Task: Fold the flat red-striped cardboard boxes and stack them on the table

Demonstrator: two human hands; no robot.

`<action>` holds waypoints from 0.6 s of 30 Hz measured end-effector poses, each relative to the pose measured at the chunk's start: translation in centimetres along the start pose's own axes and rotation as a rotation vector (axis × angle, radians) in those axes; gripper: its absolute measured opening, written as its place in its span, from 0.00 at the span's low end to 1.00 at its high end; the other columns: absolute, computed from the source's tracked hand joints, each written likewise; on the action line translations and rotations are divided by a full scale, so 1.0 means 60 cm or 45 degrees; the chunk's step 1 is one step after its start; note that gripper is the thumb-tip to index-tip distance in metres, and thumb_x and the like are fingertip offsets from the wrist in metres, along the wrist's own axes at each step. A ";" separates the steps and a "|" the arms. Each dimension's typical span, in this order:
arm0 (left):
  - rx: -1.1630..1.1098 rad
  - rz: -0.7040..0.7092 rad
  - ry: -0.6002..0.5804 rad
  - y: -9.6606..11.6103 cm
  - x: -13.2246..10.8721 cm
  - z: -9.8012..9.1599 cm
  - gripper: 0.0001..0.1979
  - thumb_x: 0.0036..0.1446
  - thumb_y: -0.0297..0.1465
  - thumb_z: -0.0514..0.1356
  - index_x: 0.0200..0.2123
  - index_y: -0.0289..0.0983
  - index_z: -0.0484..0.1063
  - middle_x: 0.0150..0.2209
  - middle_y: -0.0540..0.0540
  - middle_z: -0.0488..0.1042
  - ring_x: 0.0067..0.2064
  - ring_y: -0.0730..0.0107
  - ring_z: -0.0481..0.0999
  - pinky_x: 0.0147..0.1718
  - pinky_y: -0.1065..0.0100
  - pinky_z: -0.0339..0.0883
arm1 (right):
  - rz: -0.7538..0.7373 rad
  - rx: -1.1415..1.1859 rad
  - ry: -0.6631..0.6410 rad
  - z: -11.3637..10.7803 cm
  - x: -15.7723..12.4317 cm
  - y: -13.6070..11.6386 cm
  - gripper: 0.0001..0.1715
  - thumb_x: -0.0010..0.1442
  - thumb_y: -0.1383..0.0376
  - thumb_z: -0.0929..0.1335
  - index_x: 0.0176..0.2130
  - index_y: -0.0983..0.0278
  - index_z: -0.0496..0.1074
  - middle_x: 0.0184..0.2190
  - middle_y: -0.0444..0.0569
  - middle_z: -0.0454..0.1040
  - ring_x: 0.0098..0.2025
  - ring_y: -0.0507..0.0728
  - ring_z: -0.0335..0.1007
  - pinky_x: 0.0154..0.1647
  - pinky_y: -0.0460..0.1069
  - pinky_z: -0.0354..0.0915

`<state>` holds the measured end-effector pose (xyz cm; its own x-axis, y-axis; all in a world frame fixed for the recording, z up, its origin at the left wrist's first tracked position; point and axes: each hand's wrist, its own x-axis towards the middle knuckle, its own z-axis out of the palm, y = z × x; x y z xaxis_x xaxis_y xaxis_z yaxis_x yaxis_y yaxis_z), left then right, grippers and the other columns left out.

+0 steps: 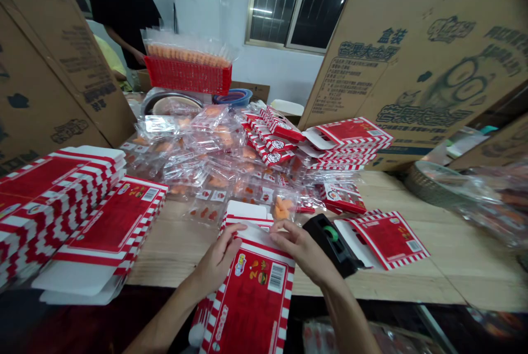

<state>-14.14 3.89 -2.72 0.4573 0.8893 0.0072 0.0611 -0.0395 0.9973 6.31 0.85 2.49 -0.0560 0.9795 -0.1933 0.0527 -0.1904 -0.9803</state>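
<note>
A flat red carton (256,293) with white stripes, a barcode and food pictures lies before me over the table's front edge. My left hand (221,258) grips its far left edge, fingers closed by the white end flap. On the far right corner, my right hand (299,247) pinches the same flap with thumb and fingers. Just beyond is another white-flapped carton (247,212), partly hidden. A small clear packet of orange pieces (284,205) lies past my right fingers. Right of that hand stands a black tape dispenser (332,244) with a green roll.
Flat cartons are stacked at left (61,194). Clear packets (198,150) pile up mid-table, with more cartons (350,139) behind right. One carton (396,238) lies beyond the dispenser. A red basket (187,73) stands behind; large cardboard boxes (412,62) flank the table. A person (124,18) stands at back left.
</note>
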 end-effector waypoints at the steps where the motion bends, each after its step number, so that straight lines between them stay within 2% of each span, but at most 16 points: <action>1: 0.001 -0.003 0.004 -0.003 -0.001 0.001 0.13 0.62 0.38 0.50 0.48 0.41 0.63 0.35 0.50 0.71 0.37 0.69 0.70 0.39 0.69 0.63 | 0.027 -0.012 -0.058 -0.004 0.003 -0.005 0.18 0.48 0.52 0.72 0.34 0.63 0.72 0.27 0.45 0.77 0.29 0.56 0.72 0.28 0.48 0.65; 2: -0.003 -0.009 0.005 -0.005 -0.001 0.002 0.12 0.62 0.38 0.50 0.47 0.41 0.62 0.32 0.52 0.70 0.32 0.70 0.69 0.34 0.70 0.64 | 0.042 -0.026 -0.102 -0.007 0.006 -0.009 0.19 0.48 0.53 0.73 0.36 0.63 0.73 0.28 0.45 0.77 0.29 0.55 0.72 0.29 0.48 0.65; 4: -0.016 -0.017 0.002 -0.008 -0.002 0.001 0.10 0.63 0.39 0.49 0.43 0.41 0.60 0.28 0.54 0.68 0.27 0.72 0.66 0.28 0.71 0.63 | 0.034 -0.062 -0.125 -0.005 0.009 -0.013 0.19 0.45 0.53 0.74 0.33 0.63 0.75 0.30 0.45 0.76 0.31 0.54 0.71 0.31 0.47 0.65; 7: -0.031 -0.010 -0.004 -0.008 -0.001 -0.002 0.09 0.63 0.39 0.49 0.40 0.41 0.60 0.28 0.54 0.68 0.28 0.73 0.67 0.28 0.72 0.63 | -0.017 -0.114 -0.070 0.008 0.014 -0.011 0.19 0.42 0.52 0.75 0.25 0.64 0.72 0.29 0.45 0.75 0.32 0.53 0.69 0.35 0.47 0.64; 9: -0.036 -0.005 -0.009 -0.007 -0.002 -0.002 0.09 0.63 0.39 0.49 0.39 0.41 0.60 0.28 0.54 0.68 0.27 0.73 0.66 0.28 0.72 0.62 | -0.020 -0.127 -0.064 0.014 0.018 -0.007 0.22 0.43 0.50 0.74 0.24 0.64 0.68 0.28 0.44 0.74 0.31 0.53 0.69 0.33 0.46 0.64; 12: -0.048 0.002 -0.028 -0.006 -0.003 0.002 0.09 0.62 0.40 0.50 0.38 0.40 0.60 0.26 0.55 0.66 0.25 0.74 0.64 0.25 0.73 0.61 | 0.037 -0.143 -0.133 0.010 0.026 -0.004 0.25 0.43 0.47 0.73 0.30 0.63 0.68 0.24 0.43 0.74 0.26 0.53 0.70 0.25 0.46 0.63; 15: -0.069 -0.002 -0.055 -0.003 -0.003 0.009 0.10 0.62 0.41 0.51 0.40 0.41 0.59 0.25 0.55 0.65 0.24 0.74 0.65 0.24 0.73 0.62 | 0.056 -0.206 -0.156 0.001 0.033 -0.005 0.25 0.42 0.48 0.73 0.32 0.65 0.72 0.23 0.44 0.75 0.24 0.53 0.70 0.24 0.46 0.63; 18: -0.101 -0.003 -0.053 0.003 -0.004 0.010 0.16 0.62 0.40 0.49 0.50 0.41 0.52 0.30 0.52 0.71 0.28 0.71 0.70 0.29 0.69 0.67 | -0.022 -0.291 -0.127 -0.001 0.031 -0.012 0.22 0.45 0.49 0.73 0.30 0.66 0.76 0.27 0.47 0.78 0.29 0.55 0.72 0.29 0.47 0.65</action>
<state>-13.70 3.42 -2.62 0.4938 0.8696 0.0034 -0.0075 0.0003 1.0000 6.25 2.81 2.85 -0.1559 0.9691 -0.1911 0.2747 -0.1433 -0.9508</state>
